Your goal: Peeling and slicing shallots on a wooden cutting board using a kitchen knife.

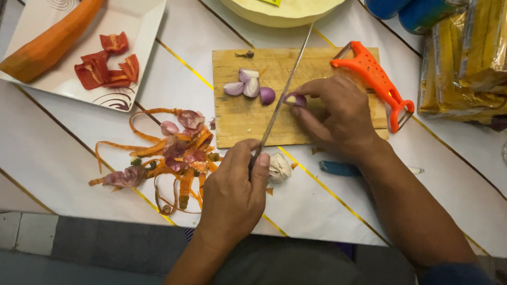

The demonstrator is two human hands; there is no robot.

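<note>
On a wooden cutting board [240, 122] we see the right hand [340, 115] pinching a small purple shallot piece [298, 99] between thumb and fingertips, pressed to the board. The left hand [234, 190] is clenched around the handle of a long knife [281, 98], whose blade slants across the board and meets the held shallot. Three peeled shallot pieces [249, 85] lie just left of the blade. An orange peeler [376, 79] rests at the board's right edge. Carrot and shallot peelings [167, 153] lie beside the board; a plate [139, 23] holds a carrot [56, 34] and red pepper pieces [108, 65].
</note>
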